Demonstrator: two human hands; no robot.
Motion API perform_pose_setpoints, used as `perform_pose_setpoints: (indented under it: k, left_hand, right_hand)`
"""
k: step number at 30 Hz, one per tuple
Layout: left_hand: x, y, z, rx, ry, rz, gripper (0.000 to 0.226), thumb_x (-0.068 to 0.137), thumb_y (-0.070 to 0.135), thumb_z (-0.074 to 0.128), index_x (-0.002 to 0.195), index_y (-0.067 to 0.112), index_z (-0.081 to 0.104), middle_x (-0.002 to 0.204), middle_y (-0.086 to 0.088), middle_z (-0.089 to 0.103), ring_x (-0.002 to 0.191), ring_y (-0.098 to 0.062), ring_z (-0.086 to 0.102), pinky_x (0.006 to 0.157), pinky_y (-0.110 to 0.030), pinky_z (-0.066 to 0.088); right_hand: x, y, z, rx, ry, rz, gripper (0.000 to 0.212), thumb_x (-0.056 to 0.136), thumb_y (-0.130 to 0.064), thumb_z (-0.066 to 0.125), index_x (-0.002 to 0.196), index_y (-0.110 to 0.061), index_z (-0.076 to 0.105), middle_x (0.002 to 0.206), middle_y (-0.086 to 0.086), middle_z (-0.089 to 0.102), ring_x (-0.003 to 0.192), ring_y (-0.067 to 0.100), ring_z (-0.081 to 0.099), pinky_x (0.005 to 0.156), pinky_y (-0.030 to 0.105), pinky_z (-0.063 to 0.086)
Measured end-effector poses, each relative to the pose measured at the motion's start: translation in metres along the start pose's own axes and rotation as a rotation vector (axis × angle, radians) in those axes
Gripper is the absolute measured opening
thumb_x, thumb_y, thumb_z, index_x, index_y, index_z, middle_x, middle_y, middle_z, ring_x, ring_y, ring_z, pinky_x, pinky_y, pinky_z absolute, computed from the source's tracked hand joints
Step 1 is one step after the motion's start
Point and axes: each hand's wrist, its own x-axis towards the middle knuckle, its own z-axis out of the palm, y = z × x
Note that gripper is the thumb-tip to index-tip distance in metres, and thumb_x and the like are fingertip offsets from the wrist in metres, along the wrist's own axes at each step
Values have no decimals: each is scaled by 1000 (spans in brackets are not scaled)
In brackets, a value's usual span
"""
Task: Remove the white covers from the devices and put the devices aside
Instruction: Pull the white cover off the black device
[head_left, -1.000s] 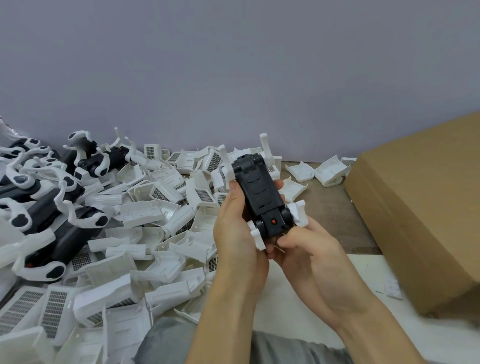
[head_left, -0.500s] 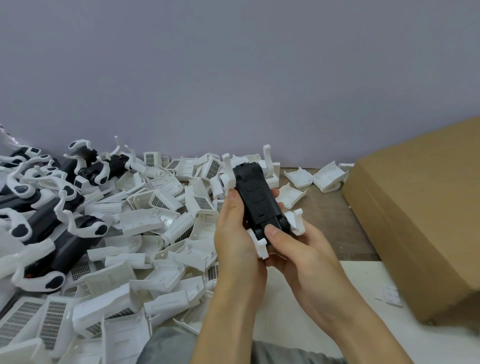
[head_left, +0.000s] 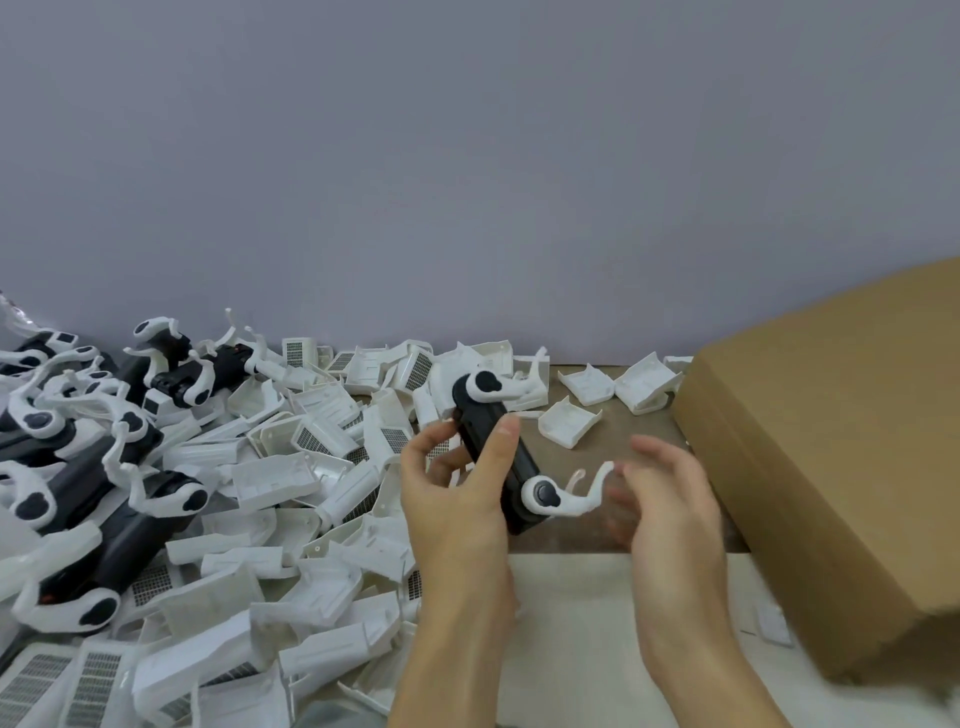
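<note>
The cardboard box (head_left: 831, 467) stands at the right; a heap of white covers (head_left: 270, 473) fills the left, with stripped devices (head_left: 93, 493) beyond it; the left hand (head_left: 457, 499) is clamped on 1 black device (head_left: 496, 452); the right hand (head_left: 670, 493), blurred, has its fingers apart and holds nothing; this device looks already uncovered, so the next move is probably to lay it aside on the left.

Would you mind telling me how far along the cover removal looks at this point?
A large heap of removed white covers fills the table's left side, and a pile of stripped black devices lies at far left, so many are done. In hand: the left hand grips one black device, apparently already uncovered; the right hand is open beside it, blurred. That device is not yet set aside. No waiting stock is visible; the cardboard box hides its contents.
</note>
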Motion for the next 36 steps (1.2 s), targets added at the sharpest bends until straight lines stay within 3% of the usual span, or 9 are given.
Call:
perform_pose_setpoints:
  k: [3,6,12,16,20,22,27,31,36]
  left_hand:
    - [0,-3,-3,157,-11,91,48,54,46,93,91,38,64,89,0,71,70,-15,71,59,-30,57]
    - [-3,-3,1,234,-123,148,30,70,57,82,87,33,75,85,-1,76,68,-11,71,50,-22,52]
    - [-7,-1,4,313,-186,143,23,79,47,71,86,26,76,87,0,77,83,-18,74,78,-41,59]
    - [-10,0,5,384,-283,-84,37,87,58,60,82,27,80,83,-1,78,79,-18,76,81,-45,60]
    - [-10,4,5,213,-412,-295,47,73,64,57,85,26,82,86,-14,78,76,-26,76,68,-36,61]
    - [-8,3,4,187,-396,-293,45,74,63,56,83,28,82,82,-12,77,71,-23,75,60,-31,58]
    - [-7,-4,6,290,-278,-323,47,98,54,48,80,26,82,80,-4,78,72,-15,75,62,-27,54]
    - [-3,1,4,215,-153,-307,39,96,51,55,104,18,75,88,-2,79,79,-18,76,60,-28,53]
    - [-4,12,6,66,-90,-324,26,99,42,56,107,23,71,101,-8,78,98,-27,74,71,-36,51]
  right_hand:
    - [-3,-2,0,-199,-124,-279,25,98,-12,57,106,-31,71,102,-15,72,96,-5,64,77,14,47]
    - [-10,-1,7,-265,-365,-250,17,97,-23,62,104,-36,72,96,-21,75,94,-1,69,78,21,56]
    - [0,-1,0,-74,-279,-112,26,101,-19,57,92,-28,80,89,-4,78,85,11,74,69,20,55]
    - [1,-1,-2,91,-330,66,30,99,-29,51,98,-19,80,96,12,77,95,30,73,77,43,56]
    - [-4,-10,-3,35,-408,61,46,99,-26,52,65,-44,78,70,-5,76,70,7,74,63,25,56]
    - [-5,-15,-5,-93,-443,31,56,100,-27,48,55,-48,73,60,-19,70,58,-8,65,54,10,48]
    - [-3,-13,-6,-436,-384,-87,51,102,-42,46,66,-12,64,59,-9,59,58,11,53,63,32,37]
    - [2,-18,-12,-529,-116,-220,25,99,-34,54,80,-29,68,70,-16,68,75,-6,58,60,18,40]
    - [25,-16,-16,-778,-190,-241,23,95,-16,60,89,-37,67,83,-16,69,77,-7,61,64,10,41]
